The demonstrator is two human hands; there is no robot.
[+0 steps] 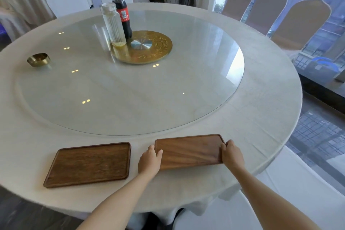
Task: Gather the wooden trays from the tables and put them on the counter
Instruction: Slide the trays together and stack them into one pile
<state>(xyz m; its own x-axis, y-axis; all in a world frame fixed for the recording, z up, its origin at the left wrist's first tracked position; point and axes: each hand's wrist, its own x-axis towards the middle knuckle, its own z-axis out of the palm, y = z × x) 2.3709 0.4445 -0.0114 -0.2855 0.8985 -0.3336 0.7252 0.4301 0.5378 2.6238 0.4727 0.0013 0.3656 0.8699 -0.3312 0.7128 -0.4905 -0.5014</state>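
Both hands on right brown rectangular wooden tray (189,151), near edge of round white-clothed table (261,99): left hand (150,160) & right hand (232,154) clamped on its short ends. 2nd matching wooden tray (89,163) lies flat just left, untouched.

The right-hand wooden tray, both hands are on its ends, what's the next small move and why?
Probably lift it just clear of the table. The left hand and right hand grip opposite short ends of the right tray, which looks flat on the cloth; the left tray is untouched.
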